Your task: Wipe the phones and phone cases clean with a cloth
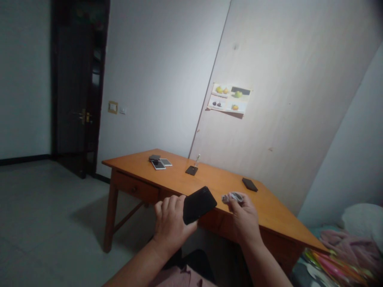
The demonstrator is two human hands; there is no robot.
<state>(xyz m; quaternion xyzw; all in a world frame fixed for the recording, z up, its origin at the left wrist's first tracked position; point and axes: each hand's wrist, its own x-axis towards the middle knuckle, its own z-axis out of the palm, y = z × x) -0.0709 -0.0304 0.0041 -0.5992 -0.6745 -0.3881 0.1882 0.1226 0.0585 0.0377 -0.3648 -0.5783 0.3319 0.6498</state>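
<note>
My left hand (pixel 170 221) holds a black phone (pixel 199 204) by its lower edge, screen side tilted up, in front of the wooden table (pixel 209 185). My right hand (pixel 243 215) is closed on a small crumpled whitish wad, perhaps a cloth or wipe (pixel 231 197), just right of the phone. Both hands hover at the table's near edge. On the table lie two light phones (pixel 161 163) with a dark one behind them, a black phone (pixel 191 170) mid-table, and another black phone (pixel 249 184) to the right.
A small clear bottle (pixel 197 160) stands near the wall behind the middle phone. A fruit picture (pixel 229 98) hangs on the wall. A dark door (pixel 78 87) is at the left. Bedding and colourful fabric (pixel 344 251) lie at the lower right.
</note>
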